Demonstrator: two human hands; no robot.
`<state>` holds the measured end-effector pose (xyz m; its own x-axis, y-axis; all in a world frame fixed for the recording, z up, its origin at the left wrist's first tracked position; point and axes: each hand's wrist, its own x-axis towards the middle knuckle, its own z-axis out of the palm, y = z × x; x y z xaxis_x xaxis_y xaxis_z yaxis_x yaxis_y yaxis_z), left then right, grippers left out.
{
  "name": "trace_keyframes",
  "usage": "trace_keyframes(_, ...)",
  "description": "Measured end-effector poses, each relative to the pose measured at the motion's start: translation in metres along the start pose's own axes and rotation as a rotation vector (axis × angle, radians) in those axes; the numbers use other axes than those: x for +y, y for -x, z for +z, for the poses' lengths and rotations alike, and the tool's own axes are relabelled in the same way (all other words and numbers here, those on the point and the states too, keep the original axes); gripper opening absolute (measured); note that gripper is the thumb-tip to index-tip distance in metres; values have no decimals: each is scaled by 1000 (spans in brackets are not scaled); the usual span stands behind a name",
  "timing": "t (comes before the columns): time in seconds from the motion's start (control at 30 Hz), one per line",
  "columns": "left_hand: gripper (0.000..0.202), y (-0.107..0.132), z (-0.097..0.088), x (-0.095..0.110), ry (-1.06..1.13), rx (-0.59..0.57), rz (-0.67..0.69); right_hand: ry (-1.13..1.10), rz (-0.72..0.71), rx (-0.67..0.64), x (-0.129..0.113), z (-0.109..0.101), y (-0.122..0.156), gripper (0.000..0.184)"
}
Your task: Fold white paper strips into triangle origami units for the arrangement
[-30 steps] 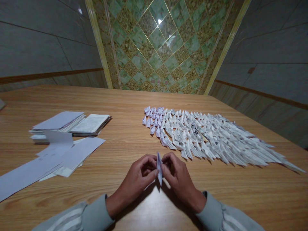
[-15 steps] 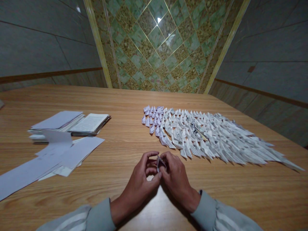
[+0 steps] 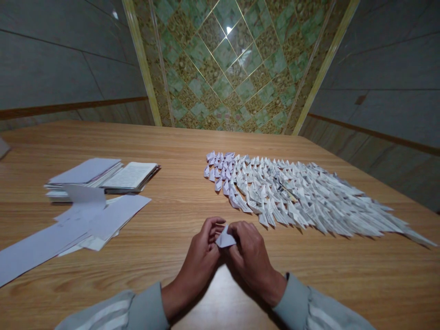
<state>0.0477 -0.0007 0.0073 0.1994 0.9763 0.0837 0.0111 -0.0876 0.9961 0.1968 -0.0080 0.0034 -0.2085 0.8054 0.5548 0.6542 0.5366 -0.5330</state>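
Between my two hands, above the near part of the table, is a small folded paper boat [image 3: 226,238], pale lilac with a pointed peak. My left hand [image 3: 202,247] curves around its left side, fingers bent and touching the paper. From the right, my right hand [image 3: 250,245] pinches the boat; its fingertips are partly hidden behind the paper. Beyond my hands lie many similar folded paper boats [image 3: 295,195] in close rows, lilac ones [image 3: 220,169] at the left end and printed white ones to the right.
On the left of the wooden table [image 3: 165,270] are stacked papers [image 3: 85,170], a printed booklet pile [image 3: 132,176] and loose lilac sheets [image 3: 118,215], one bent upright. A pale object [image 3: 3,147] shows at the far left edge. A tiled wall [image 3: 227,68] stands behind.
The folded paper has turned from a narrow, edge-on view to showing its broad pale side and peak. My left thumb has shifted down behind it. The view has moved slightly.
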Motion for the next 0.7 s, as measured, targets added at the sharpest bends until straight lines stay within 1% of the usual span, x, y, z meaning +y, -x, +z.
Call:
trace_keyframes(0.1,25,-1,1,-2,82,-6,-35,-12,-22,-4,-1,0,0,15)
trace_keyframes(0.17,13,0,2,0,82,40,-4,-9,-35,-9,-1,0,0,14)
trace_keyframes(0.23,6,2,1,3,-13,104,104,-29,-35,-13,-1,-1,1,14)
trace_keyframes(0.3,7,4,-2,5,-145,143,229,-93,-15,-28,-2,-1,0,14)
trace_keyframes(0.37,9,5,-5,6,-237,146,309,-195,41,-55,-3,-3,0,13)
trace_keyframes(0.43,11,5,-10,6,-273,135,350,-332,136,-90,-4,-6,-2,15)
trace_keyframes(0.53,14,5,-14,4,-329,102,422,-619,281,-137,-3,-12,-6,21)
trace_keyframes(0.6,15,5,-16,2,-359,70,471,-795,357,-158,-2,-15,-8,19)
trace_keyframes(0.7,16,5,-17,-1,-394,24,554,-909,433,-197,0,-16,-10,17)
